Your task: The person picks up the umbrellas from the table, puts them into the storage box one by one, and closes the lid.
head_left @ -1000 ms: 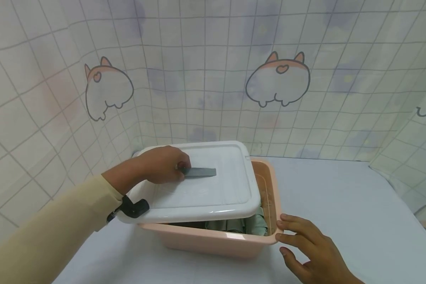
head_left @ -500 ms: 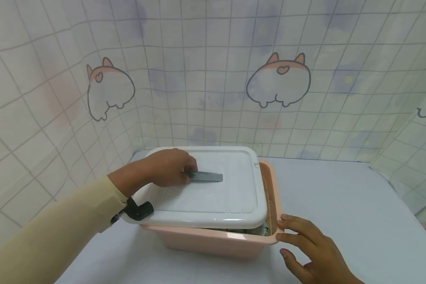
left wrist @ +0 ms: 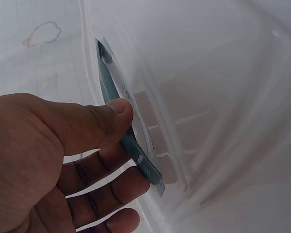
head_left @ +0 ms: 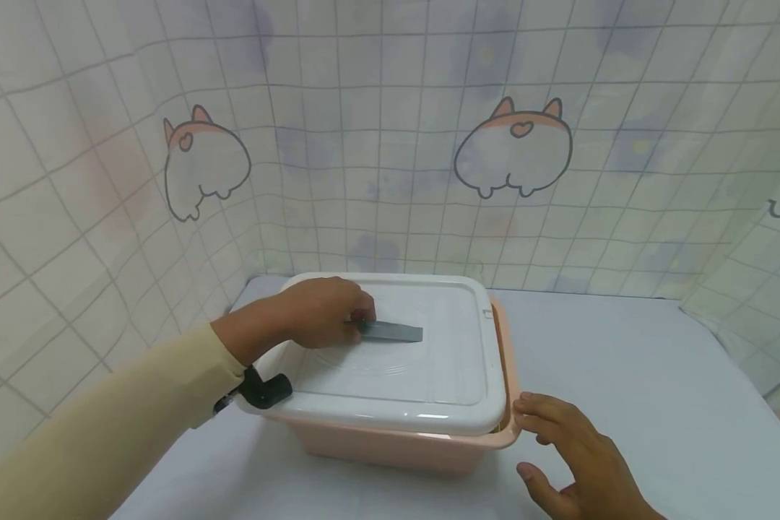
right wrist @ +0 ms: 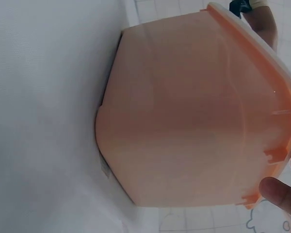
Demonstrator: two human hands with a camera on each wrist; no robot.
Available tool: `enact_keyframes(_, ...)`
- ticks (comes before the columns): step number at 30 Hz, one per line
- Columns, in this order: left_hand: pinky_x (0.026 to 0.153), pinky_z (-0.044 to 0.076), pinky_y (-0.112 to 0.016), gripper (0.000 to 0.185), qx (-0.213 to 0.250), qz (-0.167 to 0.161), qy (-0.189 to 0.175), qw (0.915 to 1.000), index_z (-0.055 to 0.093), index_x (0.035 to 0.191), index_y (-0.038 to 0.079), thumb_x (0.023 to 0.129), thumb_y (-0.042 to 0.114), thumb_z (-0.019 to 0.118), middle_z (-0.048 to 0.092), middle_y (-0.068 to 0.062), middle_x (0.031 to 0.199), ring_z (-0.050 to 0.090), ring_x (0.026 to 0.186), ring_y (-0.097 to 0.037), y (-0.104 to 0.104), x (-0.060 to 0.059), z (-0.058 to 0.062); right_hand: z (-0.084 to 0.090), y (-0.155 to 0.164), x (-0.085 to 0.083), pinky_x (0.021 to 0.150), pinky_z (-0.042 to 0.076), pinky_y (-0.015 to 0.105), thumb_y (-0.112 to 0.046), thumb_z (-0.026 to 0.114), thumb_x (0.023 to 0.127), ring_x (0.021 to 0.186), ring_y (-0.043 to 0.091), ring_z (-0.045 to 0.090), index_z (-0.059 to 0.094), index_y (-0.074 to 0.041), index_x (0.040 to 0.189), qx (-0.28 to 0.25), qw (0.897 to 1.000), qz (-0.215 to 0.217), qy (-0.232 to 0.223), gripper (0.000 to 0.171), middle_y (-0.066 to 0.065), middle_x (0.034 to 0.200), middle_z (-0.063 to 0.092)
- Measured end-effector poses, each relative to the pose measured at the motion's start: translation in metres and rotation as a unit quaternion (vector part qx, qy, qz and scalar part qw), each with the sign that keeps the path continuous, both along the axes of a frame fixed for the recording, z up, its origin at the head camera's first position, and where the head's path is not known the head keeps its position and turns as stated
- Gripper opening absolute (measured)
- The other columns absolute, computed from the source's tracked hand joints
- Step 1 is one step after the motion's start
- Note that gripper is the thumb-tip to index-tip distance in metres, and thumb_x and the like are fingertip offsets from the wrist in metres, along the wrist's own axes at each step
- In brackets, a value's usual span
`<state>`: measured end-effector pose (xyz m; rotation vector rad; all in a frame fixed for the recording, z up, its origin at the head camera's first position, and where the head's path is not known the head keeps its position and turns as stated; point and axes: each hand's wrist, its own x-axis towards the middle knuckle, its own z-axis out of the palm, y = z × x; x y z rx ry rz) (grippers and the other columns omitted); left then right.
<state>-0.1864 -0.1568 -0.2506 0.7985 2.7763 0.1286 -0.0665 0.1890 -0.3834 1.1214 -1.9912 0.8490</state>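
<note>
My left hand (head_left: 321,310) pinches the grey-green handle (head_left: 393,332) on top of a white plastic lid (head_left: 429,375). In the left wrist view, thumb and fingers close around that handle (left wrist: 107,82). The lid covers most of a peach plastic storage box (head_left: 390,451), but sits shifted left, so a strip of rim shows at the right. What lies inside the box is hidden. My right hand (head_left: 578,455) has its extended fingers against the box's front right corner, thumb apart. The right wrist view has the box's side wall (right wrist: 184,116) close up.
The box stands on a white table (head_left: 611,361). A grid-patterned curtain (head_left: 390,144) with cartoon animals hangs behind and at both sides. A black wrist mount (head_left: 266,390) on the left sleeve hangs over the lid's front left corner.
My left hand has moved the lid right and down over the box, hiding the grey-green contents glimpsed before. My right hand has stayed at the corner, its fingers shifting slightly.
</note>
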Motion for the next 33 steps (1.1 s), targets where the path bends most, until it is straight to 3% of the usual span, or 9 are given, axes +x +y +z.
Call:
enact_keyframes(10, 0.085, 0.051, -0.036, 0.019, -0.004, 0.002, -0.007, 1.0, 0.075, 0.112, 0.021, 0.093, 0.015, 0.075, 0.065, 0.011, 0.094, 0.06, 0.088, -0.013, 0.014, 0.004, 0.003, -0.002, 0.004, -0.001, 0.074, 0.05, 0.015, -0.041, 0.057, 0.104, 0.119, 0.013, 0.056, 0.064, 0.008, 0.12, -0.004, 1.0, -0.012, 0.004, 0.051, 0.021, 0.129, 0.06)
enact_keyframes(17, 0.085, 0.051, -0.035, 0.019, -0.01, -0.008, 0.0, 0.9999, 0.075, 0.111, 0.022, 0.093, 0.017, 0.076, 0.065, 0.013, 0.093, 0.06, 0.087, -0.011, 0.018, 0.001, 0.001, -0.012, 0.012, 0.002, 0.069, 0.052, 0.017, -0.05, 0.052, 0.103, 0.084, 0.01, 0.063, 0.065, -0.001, 0.123, 0.024, 0.996, -0.081, -0.014, 0.055, 0.017, 0.134, 0.059)
enact_keyframes(21, 0.083, 0.051, -0.034, 0.017, -0.013, -0.014, -0.001, 0.9998, 0.075, 0.11, 0.022, 0.093, 0.017, 0.076, 0.065, 0.013, 0.092, 0.06, 0.087, -0.011, 0.02, 0.001, -0.002, -0.013, 0.013, 0.001, 0.066, 0.052, 0.018, -0.052, 0.051, 0.103, 0.077, 0.01, 0.064, 0.066, -0.002, 0.124, 0.03, 0.995, -0.093, -0.01, 0.056, 0.017, 0.136, 0.059)
enact_keyframes(25, 0.082, 0.051, -0.033, 0.017, -0.01, -0.021, -0.001, 0.9997, 0.076, 0.108, 0.022, 0.092, 0.016, 0.076, 0.065, 0.013, 0.091, 0.06, 0.085, -0.011, 0.022, 0.001, -0.002, -0.013, 0.012, -0.001, 0.071, 0.052, 0.017, -0.049, 0.053, 0.103, 0.09, 0.01, 0.064, 0.068, -0.001, 0.119, 0.022, 0.997, -0.075, 0.012, 0.052, 0.02, 0.134, 0.059)
enact_keyframes(30, 0.082, 0.051, -0.032, 0.018, -0.015, -0.025, 0.002, 0.9996, 0.076, 0.109, 0.021, 0.092, 0.016, 0.076, 0.066, 0.013, 0.091, 0.06, 0.085, -0.011, 0.023, 0.002, -0.004, -0.013, 0.009, -0.003, 0.095, 0.043, 0.011, -0.047, 0.054, 0.103, 0.126, 0.01, 0.056, 0.069, -0.003, 0.117, 0.024, 0.998, -0.054, 0.018, 0.049, 0.019, 0.131, 0.061)
enact_keyframes(33, 0.086, 0.051, -0.032, 0.022, -0.017, -0.016, 0.0, 0.9997, 0.076, 0.114, 0.021, 0.092, 0.017, 0.076, 0.068, 0.012, 0.095, 0.06, 0.088, -0.009, 0.022, 0.003, -0.005, -0.013, 0.008, -0.003, 0.101, 0.038, 0.011, -0.045, 0.055, 0.104, 0.13, 0.01, 0.054, 0.069, -0.002, 0.118, 0.022, 0.999, -0.04, 0.018, 0.048, 0.019, 0.13, 0.061)
